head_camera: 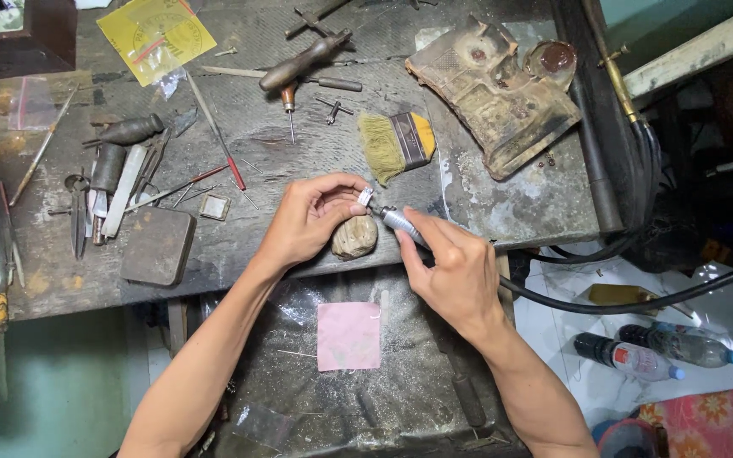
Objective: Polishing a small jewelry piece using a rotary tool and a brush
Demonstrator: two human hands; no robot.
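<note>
Nearest you, a pink square of paper (349, 336) lies flat on the dark tray (400, 399) below the bench edge, between your two forearms. Just above it, your right hand (454, 270) is wrapped around a metal rotary handpiece (400, 222), fingers closed on its barrel like a pen, with a black hose (638, 301) trailing off to your right. The tip of the handpiece points up and left, straight at a small silver piece (366, 197). Your left hand (311, 219) pinches that piece tight between thumb and forefinger, so it sits at your fingertips, right against the tool tip and just above a rounded wooden peg (355, 237) at the bench edge. Your left palm curls beside that peg.

Further off on the worn workbench (502, 203), a flat brush (397, 144) with pale bristles lies just beyond your hands. To your left sit a dark metal block (158, 246) and a scatter of files and gravers (116, 182). Beyond the brush, a wooden-handled tool (303, 64) lies at an angle, a rusted tray (494, 89) rests to your right, and a yellow sheet (155, 36) lies at the far edge.
</note>
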